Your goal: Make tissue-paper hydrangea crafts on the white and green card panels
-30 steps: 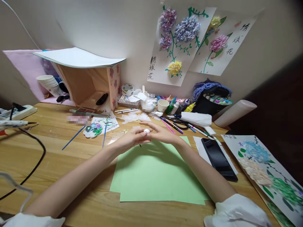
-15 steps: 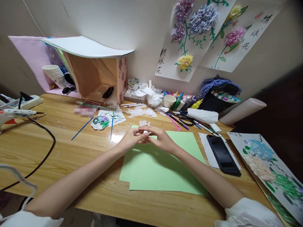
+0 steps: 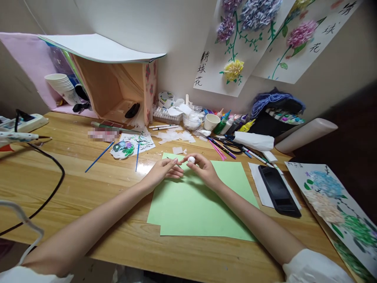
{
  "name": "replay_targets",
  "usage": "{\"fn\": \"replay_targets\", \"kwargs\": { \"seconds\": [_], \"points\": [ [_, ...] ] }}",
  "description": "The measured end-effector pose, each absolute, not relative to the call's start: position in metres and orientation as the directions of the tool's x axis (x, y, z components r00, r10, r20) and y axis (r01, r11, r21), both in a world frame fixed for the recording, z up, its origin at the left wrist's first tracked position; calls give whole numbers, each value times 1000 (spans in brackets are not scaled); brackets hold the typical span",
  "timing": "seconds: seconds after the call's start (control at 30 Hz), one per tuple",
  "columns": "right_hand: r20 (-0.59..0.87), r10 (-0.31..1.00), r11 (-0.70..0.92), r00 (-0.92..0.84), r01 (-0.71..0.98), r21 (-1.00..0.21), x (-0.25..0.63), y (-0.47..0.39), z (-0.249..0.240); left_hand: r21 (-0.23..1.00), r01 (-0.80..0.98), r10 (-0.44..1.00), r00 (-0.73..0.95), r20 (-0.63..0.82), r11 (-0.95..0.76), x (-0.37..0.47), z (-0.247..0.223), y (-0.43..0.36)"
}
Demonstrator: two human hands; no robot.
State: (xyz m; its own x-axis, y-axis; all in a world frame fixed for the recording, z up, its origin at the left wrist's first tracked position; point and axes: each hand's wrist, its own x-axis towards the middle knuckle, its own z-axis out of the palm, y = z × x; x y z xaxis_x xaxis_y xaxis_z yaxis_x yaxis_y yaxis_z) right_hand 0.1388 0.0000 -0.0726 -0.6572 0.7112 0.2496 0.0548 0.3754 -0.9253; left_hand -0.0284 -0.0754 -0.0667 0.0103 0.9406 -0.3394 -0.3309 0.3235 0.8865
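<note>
Parted slightly since before, the two hands sit side by side: the right hand (image 3: 204, 169) now pinches one white ball (image 3: 191, 159) above the green paper (image 3: 203, 212) on the worktop (image 3: 118, 232); the left hand (image 3: 164, 171) is loosely open. Two blue paintbrushes (image 3: 99, 157) lie left, one black phone (image 3: 279, 190) right.

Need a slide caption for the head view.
Bare right hand pinches a small round white ball above pale green paper, bare left hand close by.
</note>
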Motion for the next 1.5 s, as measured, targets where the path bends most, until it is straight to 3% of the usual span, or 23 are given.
{"fn": "replay_targets", "kwargs": {
  "seconds": [0.3,0.47,0.7,0.83,1.0,1.13,1.37,1.5],
  "points": [
    [402,637,570,-658,50,-820,137,-9,-74,879,-295,926,163,-339,374,-25,-63,-84],
    [430,675,605,-600,115,-788,138,-11,-77,948,-59,950,44,-310,312,-29,-62,-83],
    [474,668,660,-574,162,-734,139,-13,-80,976,188,986,-146,-79,106,-28,-62,-85],
    [528,633,713,-566,162,-682,139,-15,-78,979,-24,957,-205,-203,202,-30,-62,-81],
    [586,543,801,-601,162,-576,135,-18,-81,919,-256,954,54,-295,299,-24,-66,-83],
    [563,469,849,-680,172,-500,132,-22,-84,913,-274,953,110,-281,301,-20,-68,-86],
    [552,426,856,-717,122,-502,132,-24,-82,928,-252,954,-52,-294,273,-30,-71,-81],
    [555,337,897,-760,80,-435,134,-22,-80,916,-317,968,28,-250,246,-32,-71,-81]
  ]
}}
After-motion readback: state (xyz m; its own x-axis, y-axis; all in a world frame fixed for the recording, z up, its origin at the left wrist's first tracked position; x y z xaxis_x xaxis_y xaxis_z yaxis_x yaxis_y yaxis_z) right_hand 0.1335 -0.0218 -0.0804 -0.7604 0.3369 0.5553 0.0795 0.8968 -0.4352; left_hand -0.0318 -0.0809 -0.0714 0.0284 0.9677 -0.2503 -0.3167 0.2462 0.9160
